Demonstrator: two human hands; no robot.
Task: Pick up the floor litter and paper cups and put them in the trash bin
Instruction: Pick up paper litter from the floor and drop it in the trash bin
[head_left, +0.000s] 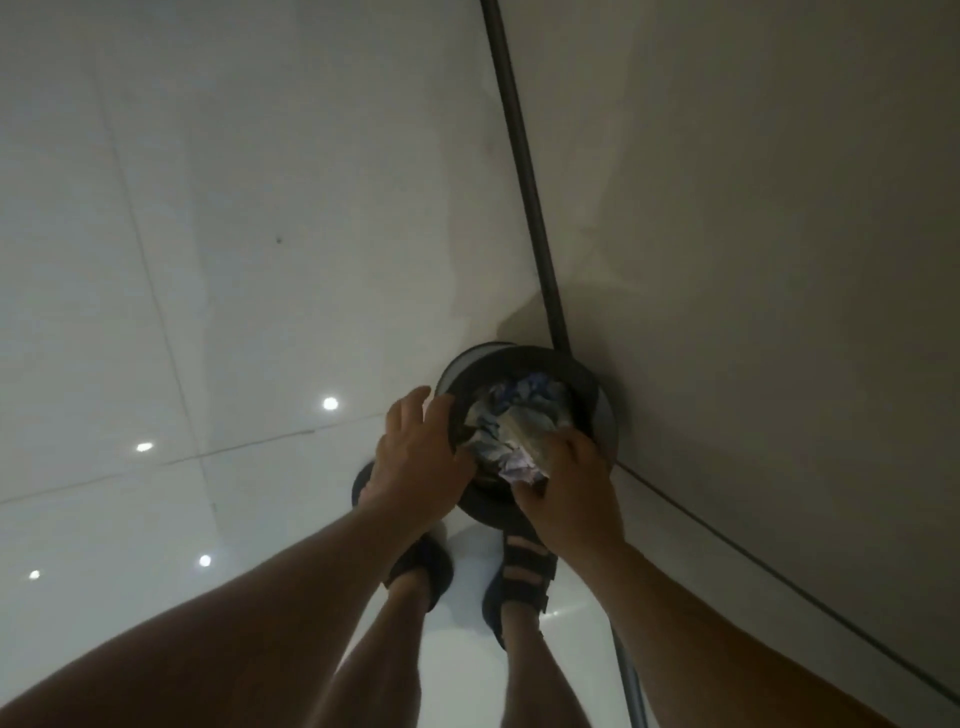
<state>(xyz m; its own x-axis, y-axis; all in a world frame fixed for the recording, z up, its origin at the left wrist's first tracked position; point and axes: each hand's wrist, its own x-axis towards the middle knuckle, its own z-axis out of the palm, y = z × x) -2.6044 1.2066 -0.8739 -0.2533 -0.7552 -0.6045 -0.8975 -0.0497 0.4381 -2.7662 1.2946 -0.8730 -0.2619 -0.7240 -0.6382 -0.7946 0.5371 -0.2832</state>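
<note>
Nearly binned, with litter (501, 415) heaped at the bin (522, 356) mouth.
Left hand (415, 457) spread on the rim, right hand (566, 486) curled round litter; overfull, so apt to spill onto the floor (208, 260) on release.

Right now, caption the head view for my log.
Person standing over the trash bin by the wall, left hand at its rim, right hand on the crumpled litter inside.
</note>
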